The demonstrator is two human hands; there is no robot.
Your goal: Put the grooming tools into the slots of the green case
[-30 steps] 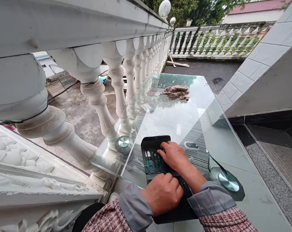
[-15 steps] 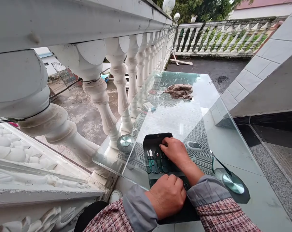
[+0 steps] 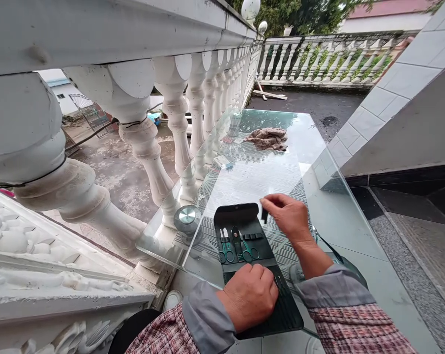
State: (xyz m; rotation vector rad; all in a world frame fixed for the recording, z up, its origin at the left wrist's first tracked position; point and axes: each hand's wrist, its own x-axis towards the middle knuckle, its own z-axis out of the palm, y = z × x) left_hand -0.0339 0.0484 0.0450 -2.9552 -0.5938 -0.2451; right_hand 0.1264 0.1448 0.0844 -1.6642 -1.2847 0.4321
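A black manicure case point(image 3: 244, 215) lies unfolded on the glass table point(image 3: 203, 273). Elastic loops in its upper half hold green-handled scissors point(image 3: 250, 251), a second green-handled pair point(image 3: 225, 254), a black tool point(image 3: 237, 241) and slim pale-tipped tools. My left hand point(image 3: 250, 295) rests curled on the lower half, its fingertips hidden against the case. Just right of the upper flap, my right hand point(image 3: 288, 214) pinches a small black piece point(image 3: 264, 215), raised above the table; its exact kind is unclear. Several dark slim tools show in the lower half beside my left hand.
A crumpled brown cloth point(image 3: 268, 138) lies toward the table's far end, with a small pale box point(image 3: 222, 162) nearer the left edge. Glasses point(image 3: 329, 246) sit partly behind my right forearm. White balusters point(image 3: 146, 147) line the left side.
My right hand has lifted away from the case toward the right, with the small black piece in its fingers. Bare loops now show in the case. My left hand stays on the case.
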